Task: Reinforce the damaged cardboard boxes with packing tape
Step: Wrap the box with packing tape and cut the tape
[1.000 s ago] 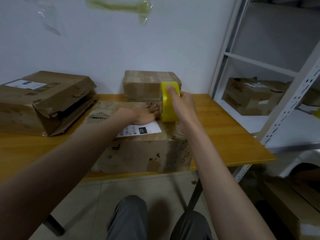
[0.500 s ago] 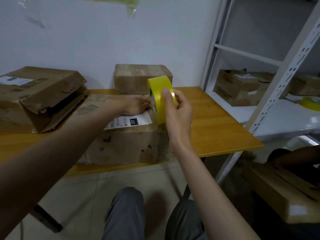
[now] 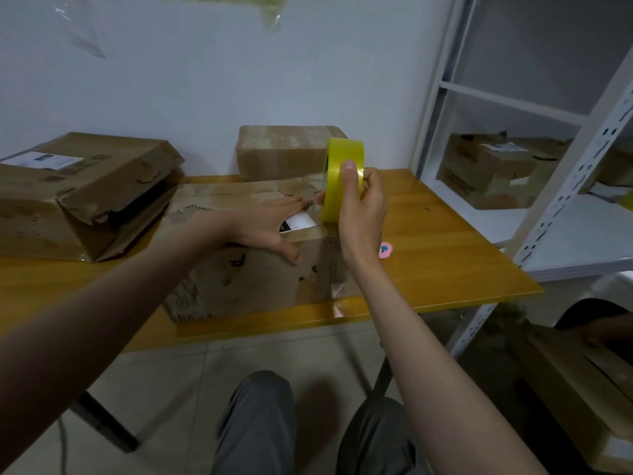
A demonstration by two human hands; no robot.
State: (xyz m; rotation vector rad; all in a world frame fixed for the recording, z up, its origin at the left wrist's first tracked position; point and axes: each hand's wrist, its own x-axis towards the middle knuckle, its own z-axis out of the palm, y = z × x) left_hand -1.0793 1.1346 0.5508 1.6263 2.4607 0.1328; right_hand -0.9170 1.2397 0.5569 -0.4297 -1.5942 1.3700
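Lifting the yellow tape roll (image 3: 343, 180) higher than a moment ago, the right hand (image 3: 361, 214) grips it while the flat left hand (image 3: 270, 221) presses the middle box (image 3: 239, 279), so taping looks underway

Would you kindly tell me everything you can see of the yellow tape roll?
The tape roll is a glossy yellow ring of packing tape, held upright on edge above the right end of the front box. The right hand grips it, thumb on the outer band. The left hand lies flat on the box beside it.
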